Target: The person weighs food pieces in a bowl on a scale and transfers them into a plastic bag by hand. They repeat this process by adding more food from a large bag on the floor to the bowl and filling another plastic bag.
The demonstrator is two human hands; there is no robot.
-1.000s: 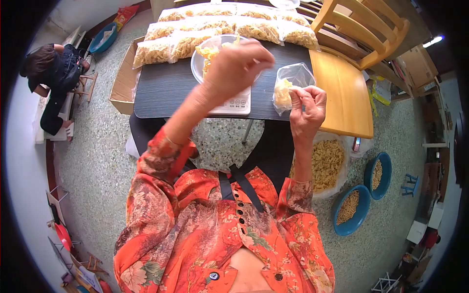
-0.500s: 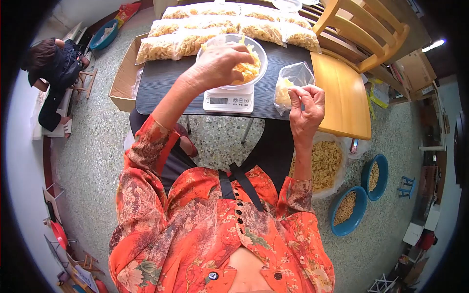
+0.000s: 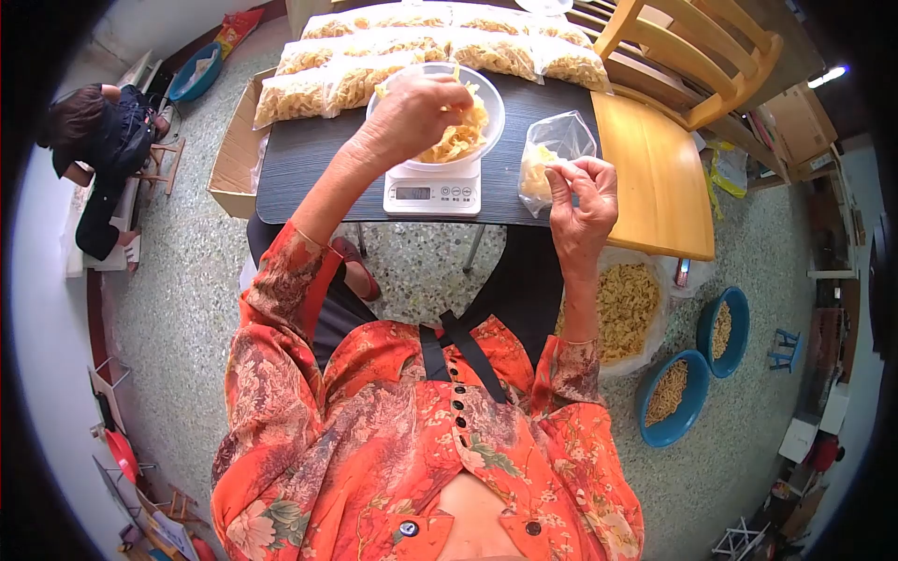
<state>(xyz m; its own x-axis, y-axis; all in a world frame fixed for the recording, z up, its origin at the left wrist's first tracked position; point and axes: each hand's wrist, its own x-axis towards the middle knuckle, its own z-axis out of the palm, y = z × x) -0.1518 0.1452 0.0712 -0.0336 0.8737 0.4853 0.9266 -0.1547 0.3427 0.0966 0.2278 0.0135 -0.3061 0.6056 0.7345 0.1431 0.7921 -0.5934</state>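
Note:
My left hand (image 3: 412,117) is over a translucent plastic bowl (image 3: 496,122), its fingers drawn together in a pinch; whatever is between them is hidden. Pale yellow, curled dried food pieces (image 3: 460,140) lie in the bowl. Beneath it is a white digital kitchen scale (image 3: 432,194), its display too small to read. To the right, a clear plastic bag (image 3: 572,136) stands at the table edge with some yellow pieces inside. My right hand (image 3: 585,201) pinches the near side of this bag between thumb and fingers.
Filled clear bags (image 3: 365,82) line the back of the dark table (image 3: 318,168). A wooden chair (image 3: 655,178) adjoins its right side. A large lined container of dried pieces (image 3: 629,309) and blue basins (image 3: 675,397) sit on the floor. Another person (image 3: 117,140) sits far left.
My left hand's fingers have closed from a looser spread above the bowl. My right hand keeps its pinch at the bag. The whole view has shifted slightly.

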